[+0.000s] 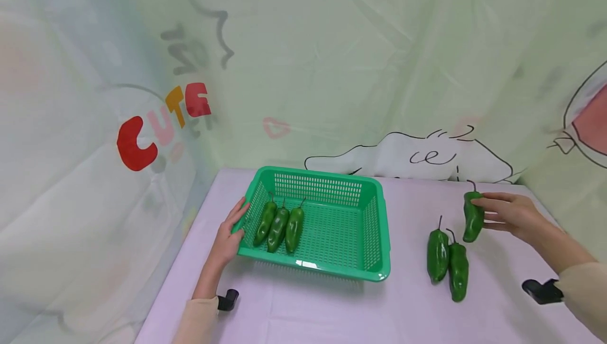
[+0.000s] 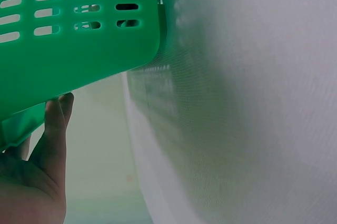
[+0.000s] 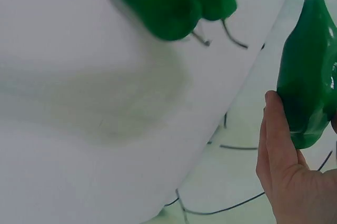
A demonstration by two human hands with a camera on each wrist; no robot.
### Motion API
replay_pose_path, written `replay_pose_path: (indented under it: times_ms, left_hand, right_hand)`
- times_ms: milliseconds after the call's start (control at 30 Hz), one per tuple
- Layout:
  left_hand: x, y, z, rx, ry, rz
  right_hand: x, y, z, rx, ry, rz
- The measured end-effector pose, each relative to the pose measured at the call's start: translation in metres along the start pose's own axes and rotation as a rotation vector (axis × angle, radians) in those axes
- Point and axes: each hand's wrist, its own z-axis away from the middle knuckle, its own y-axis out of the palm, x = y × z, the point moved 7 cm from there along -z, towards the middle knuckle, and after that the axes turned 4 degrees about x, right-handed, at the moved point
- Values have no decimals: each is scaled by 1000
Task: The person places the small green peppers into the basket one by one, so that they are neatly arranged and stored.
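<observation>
My right hand [image 1: 517, 216] pinches a green pepper [image 1: 473, 218] between thumb and fingers, its stem pointing up; the right wrist view shows this pepper [image 3: 308, 77] held above the table. Just left of that hand, two more green peppers, one [image 1: 438, 255] beside the other [image 1: 458, 272], lie side by side on the table. My left hand [image 1: 227, 241] grips the left rim of a green plastic basket [image 1: 327, 269], and the left wrist view has its fingers [image 2: 55, 124] at the basket's edge. Three green peppers [image 1: 278, 228] rest in a row inside, toward the left wall.
A pale table covering [image 1: 322, 312] spreads under everything. Behind it and to the left hangs a printed curtain [image 1: 303, 70] with letters and line drawings. Black wrist straps [image 1: 542, 291] show at both sleeves. The basket's right part shows its bare perforated bottom.
</observation>
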Motion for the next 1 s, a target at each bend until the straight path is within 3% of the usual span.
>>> replay_pose_path:
  times_ms: [367,600,733,800,1000]
  left_hand:
    - [5,-2,1,-20,-15,-1]
    - [39,1,-5,-44,-9,10]
    - [45,1,-7,-48,6,13]
    - [44,2,-7,-48,20,13]
    - [6,0,-2,-19,13,15]
  right_hand:
    - [49,74,-11,123,-40,-55]
    - [86,121,-13,172,-82,-83]
    - [106,149,-15,193,-100,-84]
    - [114,163,-18,205,-102,-95]
    - [134,208,-32,225,-111,-124]
